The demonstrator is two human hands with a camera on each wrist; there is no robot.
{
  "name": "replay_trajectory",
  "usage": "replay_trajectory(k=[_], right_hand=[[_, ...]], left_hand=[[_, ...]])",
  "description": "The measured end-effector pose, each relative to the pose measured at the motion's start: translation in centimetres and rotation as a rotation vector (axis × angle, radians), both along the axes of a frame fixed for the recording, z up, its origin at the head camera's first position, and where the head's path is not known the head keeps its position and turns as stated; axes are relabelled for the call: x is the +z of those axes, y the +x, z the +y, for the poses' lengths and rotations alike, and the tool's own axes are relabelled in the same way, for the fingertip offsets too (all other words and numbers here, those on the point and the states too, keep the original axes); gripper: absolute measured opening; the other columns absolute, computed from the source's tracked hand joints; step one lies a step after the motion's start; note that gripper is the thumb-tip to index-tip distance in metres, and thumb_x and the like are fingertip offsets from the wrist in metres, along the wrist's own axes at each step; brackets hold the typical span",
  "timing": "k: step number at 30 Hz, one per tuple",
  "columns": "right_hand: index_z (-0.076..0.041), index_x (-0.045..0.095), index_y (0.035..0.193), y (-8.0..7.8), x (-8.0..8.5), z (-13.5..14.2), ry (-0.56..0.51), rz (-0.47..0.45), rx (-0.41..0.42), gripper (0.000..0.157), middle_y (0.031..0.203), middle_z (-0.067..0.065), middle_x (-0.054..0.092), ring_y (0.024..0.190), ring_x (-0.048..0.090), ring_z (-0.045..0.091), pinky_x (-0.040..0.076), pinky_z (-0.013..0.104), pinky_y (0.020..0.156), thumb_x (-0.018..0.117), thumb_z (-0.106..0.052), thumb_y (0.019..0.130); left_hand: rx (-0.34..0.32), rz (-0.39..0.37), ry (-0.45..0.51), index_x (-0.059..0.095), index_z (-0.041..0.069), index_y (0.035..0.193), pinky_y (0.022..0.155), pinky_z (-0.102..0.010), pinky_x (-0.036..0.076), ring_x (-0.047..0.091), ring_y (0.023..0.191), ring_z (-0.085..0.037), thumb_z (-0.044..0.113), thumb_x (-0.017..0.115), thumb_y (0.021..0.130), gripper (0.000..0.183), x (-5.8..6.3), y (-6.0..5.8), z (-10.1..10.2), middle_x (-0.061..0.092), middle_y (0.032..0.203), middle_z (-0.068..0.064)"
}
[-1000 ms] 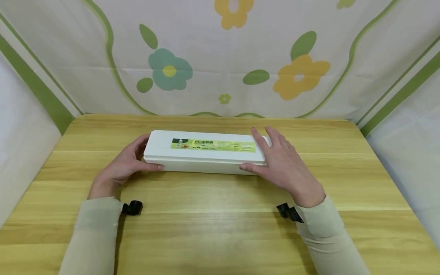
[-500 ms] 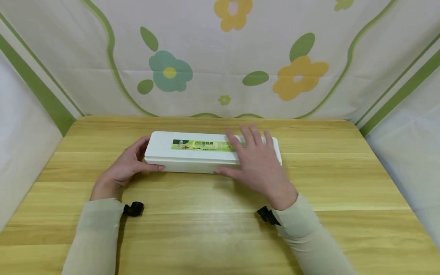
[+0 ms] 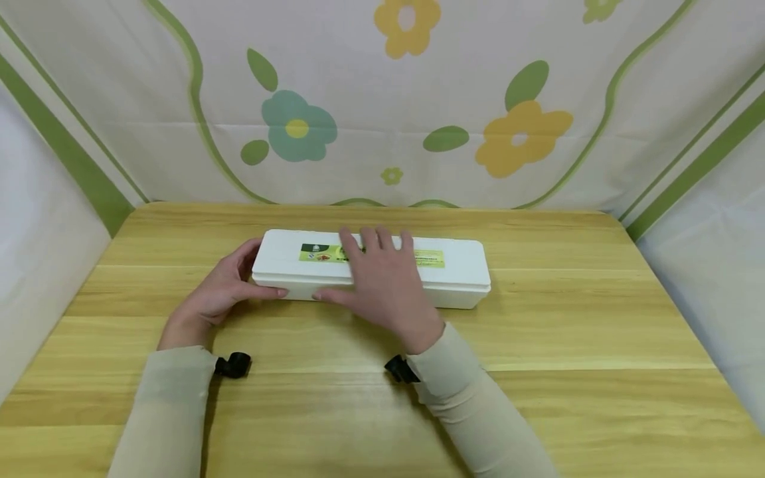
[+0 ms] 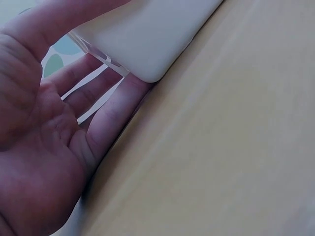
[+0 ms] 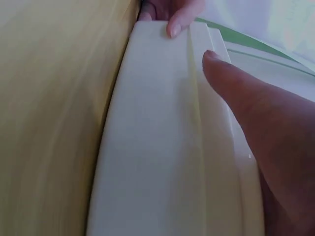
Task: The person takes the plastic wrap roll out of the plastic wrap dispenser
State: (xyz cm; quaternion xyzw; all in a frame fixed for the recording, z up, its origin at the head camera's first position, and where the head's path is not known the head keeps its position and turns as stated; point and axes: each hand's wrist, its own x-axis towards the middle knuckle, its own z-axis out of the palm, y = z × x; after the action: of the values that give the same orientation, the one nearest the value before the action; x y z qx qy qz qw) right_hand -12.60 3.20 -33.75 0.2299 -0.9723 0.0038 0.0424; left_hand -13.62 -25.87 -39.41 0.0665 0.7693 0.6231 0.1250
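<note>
A long white cling film box (image 3: 457,265) with a green label (image 3: 431,258) lies on the wooden table, its lid down. At its left end my left hand (image 3: 218,289) holds it, thumb on the front side and the other fingers behind the end. The left wrist view shows those fingers (image 4: 108,110) against the rounded corner of the box. Over the middle of the lid, my right hand (image 3: 382,285) is spread with fingers extended, hiding part of the label. Its thumb (image 5: 231,78) points along the front edge in the right wrist view.
Bare wooden table (image 3: 597,318) surrounds the box. Behind it hangs a cloth backdrop (image 3: 388,99) printed with flowers, and pale cloth walls stand on both sides. A black mount (image 3: 233,365) sits at the left wrist, another (image 3: 402,369) at the right.
My right hand has slid leftward from the right end of the box to the middle of the lid, uncovering that end. My left hand and the box have stayed almost in place.
</note>
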Motion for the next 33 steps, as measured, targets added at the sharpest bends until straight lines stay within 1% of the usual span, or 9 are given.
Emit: replay_trajectory(k=[4, 7, 11, 14, 18, 21, 24, 26, 33], right_hand=[[-0.025, 0.034, 0.168, -0.1, -0.2, -1.8, 0.011, 0.002, -0.007, 0.109, 0.154, 0.008, 0.055, 0.145, 0.05, 0.034, 0.036, 0.065, 0.119, 0.048, -0.097, 0.086], [-0.026, 0.034, 0.167, -0.1, -0.3, -2.9, 0.023, 0.026, -0.01, 0.11, 0.152, 0.008, 0.056, 0.143, 0.052, 0.035, 0.039, 0.064, 0.117, 0.051, -0.097, 0.084], [-0.028, 0.034, 0.166, -0.1, -0.5, -3.6, 0.041, 0.074, -0.031, 0.113, 0.15, 0.009, 0.058, 0.14, 0.054, 0.036, 0.041, 0.063, 0.115, 0.051, -0.1, 0.081], [-0.028, 0.035, 0.165, 0.0, -0.7, -3.8, 0.047, 0.11, -0.041, 0.114, 0.146, 0.008, 0.061, 0.138, 0.057, 0.036, 0.042, 0.062, 0.113, 0.048, -0.102, 0.08], [-0.027, 0.042, 0.158, 0.0, -1.1, -4.1, 0.036, 0.181, -0.03, 0.11, 0.137, 0.007, 0.066, 0.13, 0.062, 0.034, 0.044, 0.059, 0.109, 0.046, -0.104, 0.079], [-0.025, 0.049, 0.15, -0.1, -1.5, -4.1, 0.024, 0.256, -0.028, 0.107, 0.129, 0.006, 0.069, 0.124, 0.066, 0.033, 0.047, 0.057, 0.105, 0.045, -0.104, 0.078], [-0.025, 0.052, 0.145, -0.2, -1.7, -4.2, 0.021, 0.297, -0.035, 0.105, 0.127, 0.006, 0.071, 0.122, 0.068, 0.032, 0.048, 0.057, 0.103, 0.045, -0.104, 0.078], [-0.025, 0.052, 0.144, -0.3, -1.7, -4.3, 0.023, 0.291, -0.04, 0.102, 0.127, 0.005, 0.071, 0.121, 0.067, 0.032, 0.048, 0.057, 0.103, 0.048, -0.102, 0.078], [-0.025, 0.049, 0.145, -0.6, -1.6, -4.3, 0.039, 0.209, -0.055, 0.096, 0.128, 0.005, 0.067, 0.123, 0.064, 0.031, 0.045, 0.057, 0.105, 0.055, -0.095, 0.079]], left_hand=[[-0.008, -0.002, -0.008, 0.042, 0.019, 0.163, 0.099, -0.022, 0.051, 0.05, 0.128, -0.02, -0.002, 0.09, 0.082, 0.097, 0.0, 0.0, 0.0, 0.053, 0.148, 0.006], [-0.012, -0.005, -0.02, 0.042, 0.02, 0.163, 0.098, -0.023, 0.051, 0.05, 0.127, -0.021, -0.001, 0.09, 0.083, 0.097, 0.0, 0.1, 0.0, 0.053, 0.147, 0.005], [-0.023, -0.003, -0.017, 0.042, 0.021, 0.163, 0.098, -0.024, 0.052, 0.051, 0.127, -0.021, -0.001, 0.09, 0.083, 0.096, 0.0, -0.1, 0.1, 0.053, 0.147, 0.004], [-0.028, 0.003, -0.006, 0.042, 0.02, 0.162, 0.099, -0.024, 0.052, 0.051, 0.127, -0.022, -0.003, 0.09, 0.082, 0.096, 0.0, -0.1, 0.1, 0.053, 0.148, 0.003], [-0.02, 0.006, -0.007, 0.04, 0.018, 0.164, 0.099, -0.023, 0.052, 0.05, 0.128, -0.02, -0.004, 0.089, 0.083, 0.097, 0.1, 0.1, -0.1, 0.052, 0.148, 0.005], [-0.016, 0.006, -0.018, 0.039, 0.018, 0.165, 0.098, -0.022, 0.051, 0.048, 0.13, -0.02, -0.003, 0.089, 0.084, 0.097, 0.2, 0.3, -0.2, 0.051, 0.148, 0.006], [-0.012, 0.005, -0.024, 0.038, 0.019, 0.165, 0.099, -0.022, 0.05, 0.047, 0.131, -0.021, -0.001, 0.089, 0.085, 0.097, 0.4, 0.3, -0.2, 0.051, 0.148, 0.006], [-0.011, 0.001, -0.022, 0.039, 0.019, 0.165, 0.099, -0.023, 0.05, 0.047, 0.131, -0.021, -0.001, 0.089, 0.085, 0.097, 0.4, 0.3, -0.1, 0.052, 0.148, 0.005], [-0.007, -0.012, -0.019, 0.039, 0.02, 0.165, 0.099, -0.023, 0.05, 0.047, 0.13, -0.022, 0.0, 0.089, 0.084, 0.097, 0.4, 0.3, 0.1, 0.052, 0.148, 0.005]])
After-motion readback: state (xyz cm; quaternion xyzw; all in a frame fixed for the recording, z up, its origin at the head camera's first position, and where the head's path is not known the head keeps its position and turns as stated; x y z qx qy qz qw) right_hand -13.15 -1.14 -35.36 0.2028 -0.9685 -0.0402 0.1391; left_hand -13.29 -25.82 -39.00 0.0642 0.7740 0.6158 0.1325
